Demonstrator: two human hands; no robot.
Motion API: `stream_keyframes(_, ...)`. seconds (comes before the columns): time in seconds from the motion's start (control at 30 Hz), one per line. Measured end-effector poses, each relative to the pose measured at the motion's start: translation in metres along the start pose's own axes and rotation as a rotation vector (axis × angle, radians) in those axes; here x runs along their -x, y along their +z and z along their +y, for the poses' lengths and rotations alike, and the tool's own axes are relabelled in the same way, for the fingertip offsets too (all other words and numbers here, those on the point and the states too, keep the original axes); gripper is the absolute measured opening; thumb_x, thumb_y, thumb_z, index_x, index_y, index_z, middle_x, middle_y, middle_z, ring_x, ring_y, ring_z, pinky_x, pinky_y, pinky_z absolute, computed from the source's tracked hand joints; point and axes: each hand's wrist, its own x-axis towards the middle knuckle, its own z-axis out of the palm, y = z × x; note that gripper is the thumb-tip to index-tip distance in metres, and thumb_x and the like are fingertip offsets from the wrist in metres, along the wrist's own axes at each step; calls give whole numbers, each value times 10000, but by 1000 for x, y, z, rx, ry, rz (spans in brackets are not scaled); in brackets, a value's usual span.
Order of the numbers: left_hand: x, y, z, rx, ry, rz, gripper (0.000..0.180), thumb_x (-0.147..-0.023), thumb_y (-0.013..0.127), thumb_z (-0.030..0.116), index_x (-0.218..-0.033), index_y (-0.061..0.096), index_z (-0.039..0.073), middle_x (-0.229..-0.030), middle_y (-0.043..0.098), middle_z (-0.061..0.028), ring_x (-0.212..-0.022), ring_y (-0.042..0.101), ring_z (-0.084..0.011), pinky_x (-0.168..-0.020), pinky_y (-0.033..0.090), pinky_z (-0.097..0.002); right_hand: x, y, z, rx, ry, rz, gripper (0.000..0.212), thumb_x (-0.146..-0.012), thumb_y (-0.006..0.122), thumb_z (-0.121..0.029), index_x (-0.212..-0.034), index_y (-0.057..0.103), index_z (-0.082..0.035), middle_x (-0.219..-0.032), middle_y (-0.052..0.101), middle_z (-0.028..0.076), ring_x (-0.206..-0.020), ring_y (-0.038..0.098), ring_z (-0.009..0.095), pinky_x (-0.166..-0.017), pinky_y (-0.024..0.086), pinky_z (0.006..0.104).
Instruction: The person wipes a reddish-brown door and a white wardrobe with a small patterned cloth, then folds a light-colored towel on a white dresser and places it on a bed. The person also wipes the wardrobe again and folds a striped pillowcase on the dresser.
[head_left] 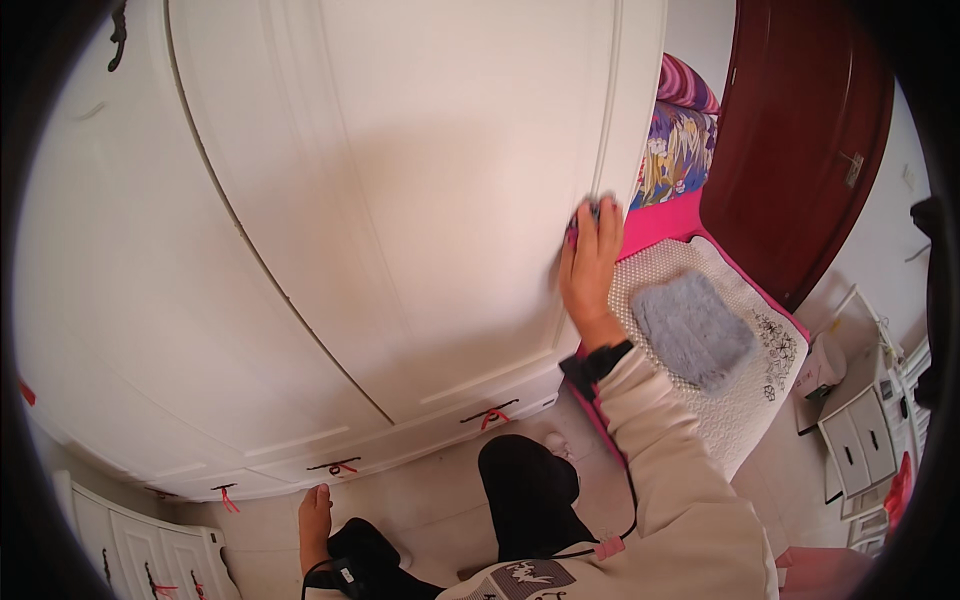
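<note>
My right hand (594,258) reaches up to the right edge of a tall white wardrobe door (450,230). Its fingers curl over a small bunched, dark multicoloured cloth (572,232), pressed against the panel. Most of that cloth is hidden beneath the fingers. Low on the left, my left hand (315,520) hangs near the wardrobe's bottom drawers, fingers stretched out and no object visible in it. Dark handles with red ribbons (490,413) run along the drawer row.
Right of the wardrobe stands a pink-edged bed (745,430) with a grey fluffy cushion (695,330). Behind it is a dark red door (800,150). A white cabinet (130,545) sits at lower left, and a white drawer unit (865,440) at far right.
</note>
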Motion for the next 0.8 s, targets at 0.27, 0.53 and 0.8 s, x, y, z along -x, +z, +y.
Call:
stream_keyframes(0.27, -8, 12, 1, -5, 26, -9, 514, -987, 535, 432, -1147, 652, -43, -914, 696, -171, -782, 668, -241, -734, 522, -367, 183, 2, -19, -92, 344, -340, 556, -904, 590, -17, -1418, 394, 61, -1542, 229, 335, -1429, 222, 519, -1173, 225, 540)
stream_keyframes(0.53, -9, 17, -2, -106, 110, -15, 539, -982, 511, 469, -1131, 662, -26, -995, 694, -244, -937, 668, -385, -830, 509, -435, 109, 8, -61, -267, 320, -154, 613, -885, 608, 31, -1450, 370, 46, -1540, 240, 323, -1419, 264, 493, -1165, 241, 515)
stream_keyframes(0.8, 2, 21, 15, -92, 132, -86, 557, -967, 509, 501, -1133, 671, -5, -1091, 672, -270, -1087, 617, -438, -929, 475, -457, -100, -4, -122, -216, -91, 134, 572, -842, 625, 61, -1388, 462, 12, -1484, 345, 297, -1375, 311, 509, -1134, 280, 555)
